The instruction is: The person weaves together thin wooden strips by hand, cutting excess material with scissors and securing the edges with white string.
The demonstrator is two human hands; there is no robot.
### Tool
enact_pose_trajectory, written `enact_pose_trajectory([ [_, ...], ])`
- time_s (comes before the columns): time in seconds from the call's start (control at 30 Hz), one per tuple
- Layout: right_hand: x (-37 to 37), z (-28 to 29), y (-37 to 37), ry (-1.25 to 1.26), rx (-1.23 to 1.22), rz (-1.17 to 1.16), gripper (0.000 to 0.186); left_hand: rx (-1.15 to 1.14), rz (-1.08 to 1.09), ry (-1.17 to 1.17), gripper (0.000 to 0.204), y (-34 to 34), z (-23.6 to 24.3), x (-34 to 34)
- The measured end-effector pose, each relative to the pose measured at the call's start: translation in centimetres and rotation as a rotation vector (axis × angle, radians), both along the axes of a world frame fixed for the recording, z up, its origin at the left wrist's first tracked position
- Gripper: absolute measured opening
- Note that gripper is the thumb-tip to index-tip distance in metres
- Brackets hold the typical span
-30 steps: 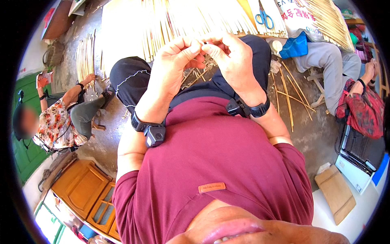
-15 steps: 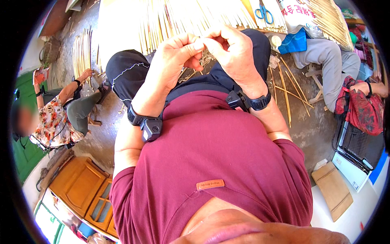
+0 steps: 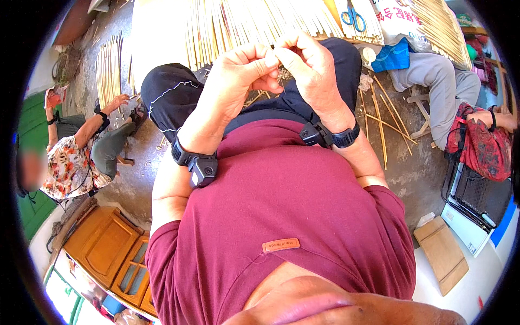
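My left hand (image 3: 235,73) and my right hand (image 3: 311,70) meet above my lap, fingertips touching or nearly so. Both are closed in a pinch, thumb against fingers. A thin strand seems to show just under the fingertips, but whatever they hold is too small to make out. Just beyond my hands lies a wide row of thin pale sticks (image 3: 227,32), side by side on a bright white surface (image 3: 157,32). Blue-handled scissors (image 3: 353,20) rest among the sticks to the right.
Loose sticks (image 3: 382,124) lie on the floor at my right, near a person in grey trousers (image 3: 428,70). At left another person in a floral top (image 3: 70,168) sits by a bundle of sticks (image 3: 110,70). A wooden cabinet (image 3: 103,244) stands behind on the left.
My right hand has shifted slightly left, its fingers tilting toward my left hand. The thin strand shows more below the fingertips. The left co-worker's hand has moved a little right.
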State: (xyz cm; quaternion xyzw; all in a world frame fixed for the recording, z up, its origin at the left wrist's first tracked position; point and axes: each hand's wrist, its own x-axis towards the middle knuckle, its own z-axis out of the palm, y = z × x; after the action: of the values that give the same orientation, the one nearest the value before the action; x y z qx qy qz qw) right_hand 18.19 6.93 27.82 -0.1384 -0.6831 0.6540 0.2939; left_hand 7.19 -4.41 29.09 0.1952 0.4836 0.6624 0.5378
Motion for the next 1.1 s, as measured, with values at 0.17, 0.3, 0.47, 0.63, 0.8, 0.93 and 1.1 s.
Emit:
enact_pose_trajectory([
  [0.17,0.2,0.7,0.4,-0.009,-0.023,0.033,0.006,-0.014,0.006,-0.057,0.010,0.3,0.2,0.0],
  [0.3,0.3,0.8,0.7,-0.007,-0.180,0.113,0.005,0.015,-0.006,-0.109,0.011,0.8,-0.2,0.1],
  [0.47,-0.1,-0.4,0.6,-0.105,-0.027,-0.122,0.004,0.006,-0.010,-0.088,0.011,1.1,-0.1,-0.1],
  [0.63,-0.5,-1.2,1.1,0.070,0.282,-0.283,0.020,0.074,0.058,-0.206,0.010,1.3,-0.2,-0.4],
  [0.8,-0.2,-1.9,1.5,0.210,0.626,-0.141,0.030,0.186,0.063,-0.359,0.009,1.3,-1.2,-0.3],
  [0.93,-0.2,-1.7,2.1,0.252,0.631,-0.142,0.017,0.191,0.080,-0.421,0.008,1.5,-0.9,0.2],
  [1.1,0.1,-0.8,2.1,0.037,-0.242,0.039,0.005,0.111,0.043,-0.231,0.011,1.4,-2.1,0.0],
])
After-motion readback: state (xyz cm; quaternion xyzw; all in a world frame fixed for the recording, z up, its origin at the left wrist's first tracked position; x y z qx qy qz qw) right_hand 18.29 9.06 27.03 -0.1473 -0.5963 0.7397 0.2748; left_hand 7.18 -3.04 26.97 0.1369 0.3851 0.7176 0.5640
